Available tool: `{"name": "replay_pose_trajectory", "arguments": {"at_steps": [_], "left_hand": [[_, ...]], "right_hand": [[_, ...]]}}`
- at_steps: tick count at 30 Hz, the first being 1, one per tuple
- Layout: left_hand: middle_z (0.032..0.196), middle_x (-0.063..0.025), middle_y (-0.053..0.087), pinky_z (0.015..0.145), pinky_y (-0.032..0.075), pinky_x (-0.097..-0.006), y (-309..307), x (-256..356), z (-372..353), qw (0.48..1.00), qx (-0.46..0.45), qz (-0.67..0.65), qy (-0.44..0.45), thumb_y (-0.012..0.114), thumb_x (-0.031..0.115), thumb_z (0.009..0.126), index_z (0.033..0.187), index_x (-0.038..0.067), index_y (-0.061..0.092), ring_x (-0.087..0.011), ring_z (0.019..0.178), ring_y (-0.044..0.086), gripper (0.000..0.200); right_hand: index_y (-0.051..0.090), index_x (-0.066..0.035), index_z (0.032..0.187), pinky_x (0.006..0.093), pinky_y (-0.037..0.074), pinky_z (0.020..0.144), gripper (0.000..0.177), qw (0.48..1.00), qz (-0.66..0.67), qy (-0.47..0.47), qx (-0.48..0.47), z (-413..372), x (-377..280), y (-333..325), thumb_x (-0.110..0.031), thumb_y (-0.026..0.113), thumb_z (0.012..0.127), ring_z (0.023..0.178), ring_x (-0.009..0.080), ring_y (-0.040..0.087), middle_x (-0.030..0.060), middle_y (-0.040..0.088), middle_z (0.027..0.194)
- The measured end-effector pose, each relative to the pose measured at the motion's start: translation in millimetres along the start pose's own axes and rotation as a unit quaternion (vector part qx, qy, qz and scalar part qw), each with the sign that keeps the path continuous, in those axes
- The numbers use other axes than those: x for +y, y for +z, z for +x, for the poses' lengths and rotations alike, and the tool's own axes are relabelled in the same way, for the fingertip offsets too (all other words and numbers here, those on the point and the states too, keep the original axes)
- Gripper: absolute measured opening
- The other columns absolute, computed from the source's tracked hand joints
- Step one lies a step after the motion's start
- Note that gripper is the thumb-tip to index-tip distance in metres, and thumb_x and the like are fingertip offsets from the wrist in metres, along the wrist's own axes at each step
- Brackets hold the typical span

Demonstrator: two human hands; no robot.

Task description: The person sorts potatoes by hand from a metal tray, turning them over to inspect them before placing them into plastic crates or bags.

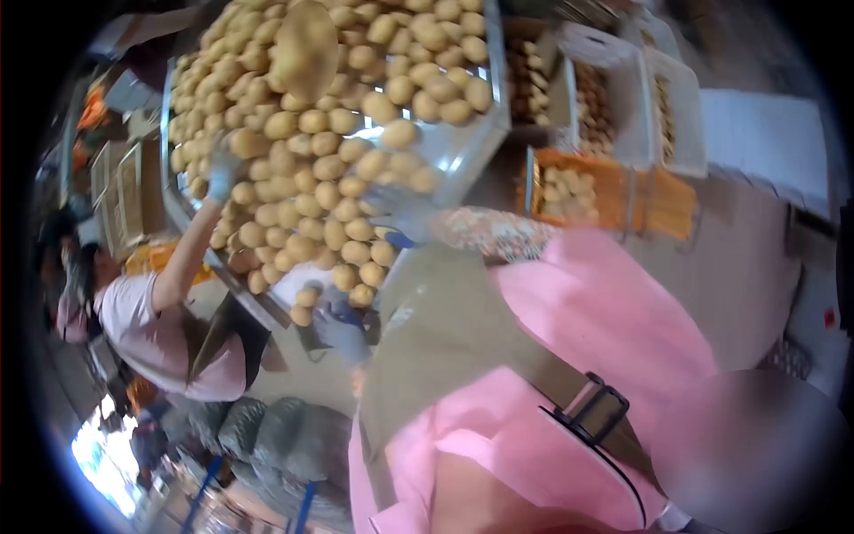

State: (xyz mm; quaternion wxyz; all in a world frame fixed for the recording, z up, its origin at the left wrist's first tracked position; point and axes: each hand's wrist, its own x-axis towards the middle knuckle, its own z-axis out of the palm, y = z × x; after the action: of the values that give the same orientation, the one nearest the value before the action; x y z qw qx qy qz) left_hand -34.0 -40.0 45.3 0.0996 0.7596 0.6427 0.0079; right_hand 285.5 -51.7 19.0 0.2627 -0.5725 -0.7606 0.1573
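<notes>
Yellow-brown potatoes (334, 235) lie heaped across a metal-rimmed sorting table (491, 107). My right hand (398, 212), in a pale grey glove, reaches over the table's near side with its fingers stretched among the potatoes; motion smears them slightly. Lower down, at the near corner, my left hand (340, 327) wears a grey and blue glove. Its fingers look apart, beside two potatoes (304, 306) at the edge, and I see nothing gripped in it. A much larger, blurred potato-like shape (307, 49) appears at the top of the view.
Across the table's left side, a co-worker (169, 325) reaches a gloved hand (222, 173) into the potatoes. An orange crate (609, 191) with potatoes stands to the right, near white bins (614, 67) holding more produce. Stuffed dark sacks (285, 440) lie at the lower left.
</notes>
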Motion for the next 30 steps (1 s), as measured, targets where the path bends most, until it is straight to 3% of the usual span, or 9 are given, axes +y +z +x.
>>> {"name": "replay_pose_trajectory", "arguments": {"at_steps": [2, 5, 9, 12, 14, 17, 23, 26, 30], "left_hand": [[0.117, -0.0165, 0.059, 0.095, 0.041, -0.0441, -2.0, 38.8, 10.0, 0.982, 0.156, -0.071, 0.077, 0.053, 0.027, 0.092, 0.117, 0.003, 0.060, -0.0331, 0.109, 0.054, 0.035], [0.129, -0.0222, 0.050, 0.103, 0.036, -0.0454, 12.1, 88.1, 27.1, 0.962, 0.056, -0.267, 0.030, 0.065, 0.024, 0.083, 0.125, 0.003, 0.052, -0.0374, 0.121, 0.047, 0.049], [0.146, -0.0161, 0.037, 0.106, 0.027, -0.0581, 37.9, 135.4, 32.2, 0.990, -0.107, -0.067, 0.065, 0.060, 0.032, 0.085, 0.137, 0.022, 0.047, -0.0512, 0.129, 0.030, 0.054], [0.148, -0.0143, 0.035, 0.103, 0.026, -0.0633, 29.6, 145.3, 25.2, 0.997, -0.027, -0.037, 0.067, 0.059, 0.040, 0.085, 0.136, 0.024, 0.049, -0.0498, 0.131, 0.029, 0.054], [0.156, -0.0099, 0.017, 0.110, 0.011, -0.0643, -1.9, 142.4, 13.8, 0.989, -0.141, -0.048, 0.025, 0.050, 0.048, 0.090, 0.139, 0.027, 0.044, -0.0477, 0.141, 0.008, 0.053], [0.156, -0.0122, 0.019, 0.109, 0.007, -0.0663, 29.1, 100.1, 5.3, 0.998, -0.054, -0.030, 0.033, 0.050, 0.052, 0.089, 0.138, 0.029, 0.047, -0.0483, 0.141, 0.007, 0.054], [0.157, -0.0106, 0.012, 0.108, 0.015, -0.0664, -24.9, 66.3, 0.3, 0.985, -0.137, 0.019, -0.105, 0.050, 0.053, 0.088, 0.144, 0.039, 0.033, -0.0480, 0.140, 0.012, 0.061], [0.140, -0.0205, 0.037, 0.100, 0.036, -0.0511, -22.5, 48.6, -12.7, 0.981, -0.016, -0.024, -0.193, 0.063, 0.037, 0.082, 0.141, 0.018, 0.036, -0.0460, 0.123, 0.039, 0.067], [0.140, -0.0228, 0.037, 0.104, 0.033, -0.0475, 15.3, 3.8, -8.9, 0.964, 0.019, -0.151, -0.217, 0.061, 0.033, 0.085, 0.140, 0.009, 0.034, -0.0433, 0.126, 0.038, 0.065]], "right_hand": [[0.053, -0.012, 0.129, 0.0541, 0.025, 0.109, 0.060, 0.997, -0.012, 0.000, -0.080, 15.6, 3.1, -6.3, -0.029, 0.069, 0.074, 0.135, 0.0384, 0.031, 0.0198, 0.036, 0.144], [0.054, -0.011, 0.129, 0.0552, 0.015, 0.113, 0.049, 0.994, 0.088, -0.006, -0.058, 0.7, 18.0, 10.4, -0.026, 0.063, 0.083, 0.143, 0.0372, 0.018, 0.0177, 0.027, 0.152], [0.056, -0.017, 0.130, 0.0516, 0.026, 0.109, 0.044, 0.882, 0.417, 0.116, -0.189, 21.2, 47.6, -40.1, -0.023, 0.058, 0.087, 0.138, 0.0309, 0.029, 0.0109, 0.031, 0.151], [0.057, -0.015, 0.125, 0.0521, 0.030, 0.105, 0.042, 0.925, 0.340, 0.131, -0.109, 24.6, 61.7, -50.8, -0.025, 0.062, 0.085, 0.133, 0.0376, 0.033, 0.0116, 0.039, 0.145], [0.056, -0.022, 0.126, 0.0530, 0.028, 0.107, 0.039, 0.983, -0.022, -0.006, -0.184, 22.1, 57.8, -54.6, -0.026, 0.056, 0.087, 0.135, 0.0418, 0.028, 0.0132, 0.039, 0.143], [0.055, -0.021, 0.128, 0.0510, 0.030, 0.106, 0.041, 0.938, -0.085, -0.049, -0.331, 33.3, 4.4, -68.2, -0.013, 0.047, 0.089, 0.135, 0.0417, 0.030, 0.0158, 0.037, 0.144], [0.056, -0.019, 0.126, 0.0494, 0.030, 0.107, 0.037, 0.949, 0.065, -0.122, -0.283, 41.6, 4.4, 2.7, -0.023, 0.049, 0.090, 0.129, 0.0406, 0.036, 0.0155, 0.047, 0.132], [0.053, -0.017, 0.130, 0.0369, 0.042, 0.097, 0.042, 0.959, 0.212, -0.053, -0.181, 59.7, 44.3, 11.7, -0.015, 0.050, 0.089, 0.120, 0.0329, 0.047, 0.0183, 0.052, 0.124], [0.051, -0.027, 0.134, 0.0536, 0.033, 0.103, 0.048, 0.981, -0.038, -0.038, -0.188, 76.8, 16.6, -23.3, -0.016, 0.049, 0.087, 0.128, 0.0419, 0.039, 0.0161, 0.044, 0.140]]}}
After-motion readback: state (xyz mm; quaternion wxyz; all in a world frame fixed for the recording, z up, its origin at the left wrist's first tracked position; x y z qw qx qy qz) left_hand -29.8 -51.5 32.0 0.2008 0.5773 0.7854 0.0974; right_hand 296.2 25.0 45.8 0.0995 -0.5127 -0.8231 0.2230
